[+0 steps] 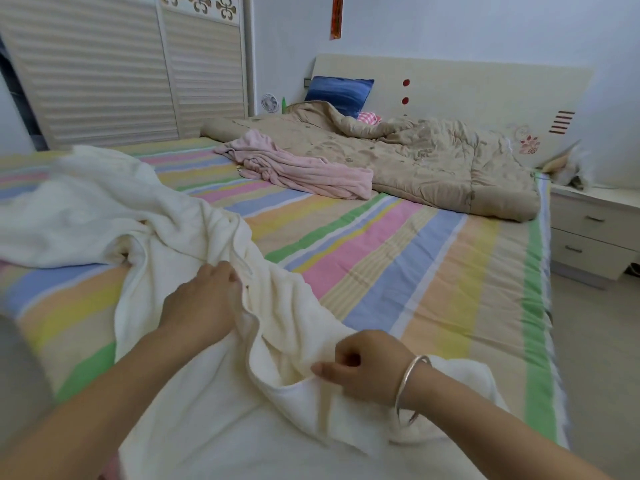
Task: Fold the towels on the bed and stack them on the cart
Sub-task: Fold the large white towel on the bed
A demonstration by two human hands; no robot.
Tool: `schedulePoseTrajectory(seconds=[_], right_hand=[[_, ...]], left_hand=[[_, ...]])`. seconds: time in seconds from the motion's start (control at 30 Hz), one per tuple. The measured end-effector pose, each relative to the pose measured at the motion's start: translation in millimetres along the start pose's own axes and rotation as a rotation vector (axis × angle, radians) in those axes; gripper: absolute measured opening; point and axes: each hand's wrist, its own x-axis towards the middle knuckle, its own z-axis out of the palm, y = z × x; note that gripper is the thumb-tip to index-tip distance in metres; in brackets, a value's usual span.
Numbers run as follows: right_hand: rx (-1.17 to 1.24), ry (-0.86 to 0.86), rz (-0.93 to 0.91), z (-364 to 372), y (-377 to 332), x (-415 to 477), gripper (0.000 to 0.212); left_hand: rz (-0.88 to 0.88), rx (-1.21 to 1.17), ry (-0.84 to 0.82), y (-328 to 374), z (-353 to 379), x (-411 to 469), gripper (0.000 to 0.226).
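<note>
Towels are what we are working on, and the big cream towel [194,220] lies crumpled across the near left part of the bed [398,271], spilling from the far left down toward us over the striped sheet. We hold it with both hands. Our left hand [204,303] is curled round a raised fold near the towel's middle, knuckles up. Our right hand [367,368], with a silver bangle [408,386] on its wrist, pinches the towel's near edge between thumb and bent fingers, and more cream cloth lies under that wrist. The two hands are near each other but not touching.

Farther up the bed we see a pink towel [298,168], unfolded and bunched, its far side resting against a tan quilt [433,161]. A blue pillow [341,93] leans on the headboard behind the quilt. A white nightstand [595,230] stands just beside the bed on the right.
</note>
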Motion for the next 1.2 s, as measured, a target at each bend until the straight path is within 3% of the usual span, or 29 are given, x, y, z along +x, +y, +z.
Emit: schedulePoseTrajectory(seconds=[0.07,0.17,0.27,0.4,0.43,0.5,0.57,0.6,0.67,0.73,0.77,0.9,1.0,1.1,1.2], right_hand=[[-0.030,0.032,-0.051,-1,-1,-2,0.037],[-0.149,-0.188,-0.199,10,-4,-11,0.074],[-0.308,-0.225,-0.290,26,-2,-12,0.065],[-0.378,-0.119,-0.201,24,-3,-4,0.038],[-0.315,-0.096,-0.158,17,-1,-1,0.031],[-0.179,-0.041,-0.035,-8,12,6,0.032],[-0.008,0.006,0.149,-42,36,13,0.030],[0.119,0.046,0.239,-61,51,16,0.025],[0.432,0.164,0.404,-95,85,21,0.018],[0.739,0.282,0.542,-125,118,23,0.015],[0.859,0.346,0.588,-139,137,25,0.016],[1.155,0.667,0.665,-192,214,41,0.019],[1.214,0.941,0.659,-238,277,57,0.026],[0.923,1.174,0.662,-279,349,87,0.028],[0.505,1.240,0.793,-301,410,113,0.023]], left_hand=[[0.041,0.100,-0.132,4,3,-3,0.070],[0.100,0.203,-0.043,-4,21,-3,0.097],[0.110,0.188,0.016,-15,33,5,0.072],[0.104,0.066,0.159,-9,31,21,0.009],[0.118,0.134,0.188,-2,29,27,0.004],[0.123,0.285,0.173,16,23,41,0.019],[0.039,0.234,0.049,37,15,60,0.021],[-0.025,0.089,-0.051,52,10,72,0.017],[-0.187,-0.438,-0.227,88,5,96,0.017],[-0.315,-0.898,-0.294,131,3,115,0.027],[-0.325,-0.994,-0.279,152,7,129,0.032],[-0.125,-0.916,-0.172,250,23,186,0.073],[0.065,-0.789,-0.042,324,32,232,0.063],[0.288,-0.705,-0.011,391,51,278,0.067],[0.363,-0.697,-0.003,431,100,325,0.067]])
